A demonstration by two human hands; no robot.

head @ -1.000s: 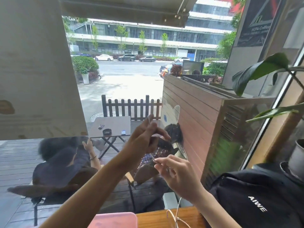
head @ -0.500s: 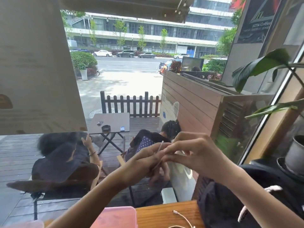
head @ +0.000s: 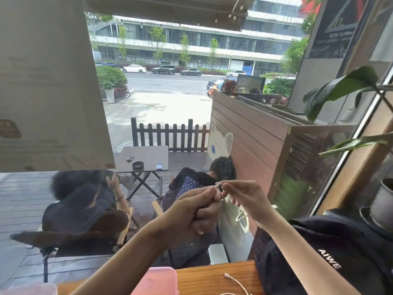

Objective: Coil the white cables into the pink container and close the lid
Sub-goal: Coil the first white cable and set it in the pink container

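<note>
At the bottom edge of the frame your pink container (head: 157, 281) sits left of a loose white cable (head: 235, 282) on the wooden table (head: 208, 277), while above, mid-frame, your left hand (head: 191, 211) and right hand (head: 244, 199) together pinch a small white cable end (head: 219, 186) before the window.

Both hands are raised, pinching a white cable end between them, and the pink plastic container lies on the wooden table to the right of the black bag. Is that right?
Not quite. In the head view the pink plastic container lies left of the black bag, not right. The left hand and right hand do pinch the white cable end.
</note>
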